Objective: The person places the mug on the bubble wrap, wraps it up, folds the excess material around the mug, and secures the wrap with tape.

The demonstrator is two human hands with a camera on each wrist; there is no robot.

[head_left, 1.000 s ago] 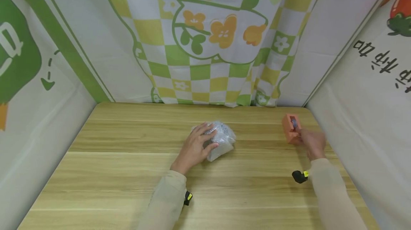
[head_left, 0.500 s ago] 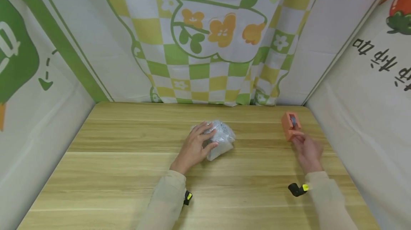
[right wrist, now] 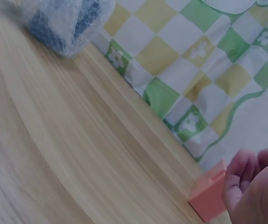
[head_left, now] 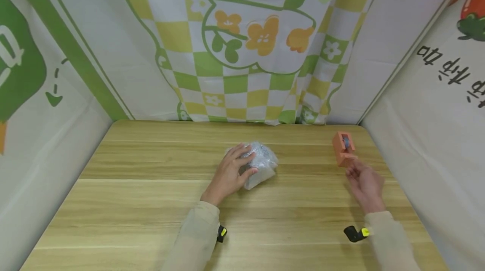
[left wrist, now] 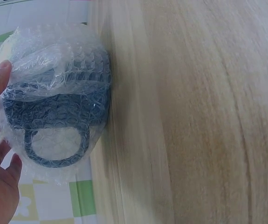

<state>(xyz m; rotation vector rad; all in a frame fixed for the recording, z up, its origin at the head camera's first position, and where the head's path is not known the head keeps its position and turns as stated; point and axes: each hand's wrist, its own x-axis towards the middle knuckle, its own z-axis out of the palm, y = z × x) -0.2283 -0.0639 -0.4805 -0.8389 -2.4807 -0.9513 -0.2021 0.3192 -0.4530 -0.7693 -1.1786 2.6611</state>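
A dark blue mug (left wrist: 57, 109) with a looped handle shows through layers of bubble wrap (head_left: 262, 157). It rests at the middle of the table, and my left hand (head_left: 229, 172) holds it from the left with thumb and fingers spread around its side. Toward the right back stands an orange tape dispenser (head_left: 339, 151) with a roll of tape (head_left: 346, 141) in it. Close at the dispenser's front end is my right hand (head_left: 367, 184), its fingers curled and fingertips together. I cannot tell whether a strip of tape is between them.
The wooden table (head_left: 151, 212) ends at a patterned green and yellow curtain (head_left: 235, 81) behind. White printed cloth (head_left: 428, 136) bounds the right side, near the dispenser. A black wrist camera (head_left: 352, 234) sticks out from the right sleeve.
My right hand has drawn back from beside the tape roll to the dispenser's front end, and slightly away from it. The left hand and the wrapped mug stay in place.
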